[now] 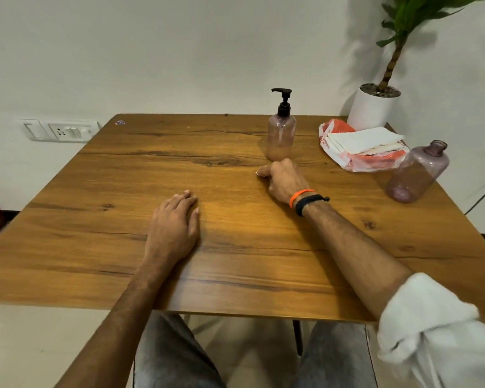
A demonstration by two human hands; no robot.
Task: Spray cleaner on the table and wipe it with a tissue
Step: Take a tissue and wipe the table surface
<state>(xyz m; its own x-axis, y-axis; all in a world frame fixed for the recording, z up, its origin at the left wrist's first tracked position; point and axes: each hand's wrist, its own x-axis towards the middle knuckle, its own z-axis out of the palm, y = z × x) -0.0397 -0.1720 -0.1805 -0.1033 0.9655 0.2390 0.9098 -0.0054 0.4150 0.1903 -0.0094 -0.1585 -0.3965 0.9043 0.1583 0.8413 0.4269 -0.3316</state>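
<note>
While a white switch plate (60, 131) sits on the wall at the far left, the wooden worktop (95, 219) fills most of the view. A small sticker (120, 122) lies near its far left corner. The left hand (174, 224) rests flat on the wood, palm down, fingers straight and close together, holding nothing. To its right, further from the person, the right hand (284, 177) lies on the worktop with its fingers curled under; a bit of white tissue (261, 172) shows at the fingertips, pinched there and touching the surface. An orange band (298, 196) and a black band (310, 203) circle that wrist, and a rolled white sleeve (431, 317) covers the upper forearm. Just beyond the right hand stands the pump bottle (281, 135), upright, pinkish and clear with a black pump head, a little liquid at its bottom. Further right, folded white tissues (364, 140) lie stacked on an orange-and-white plastic bag (347, 158). Beside the bag, near the right edge, an open pinkish bottle (417, 172) stands without a cap. Behind them a plant in a white pot (373, 110) stands at the far right corner.
</note>
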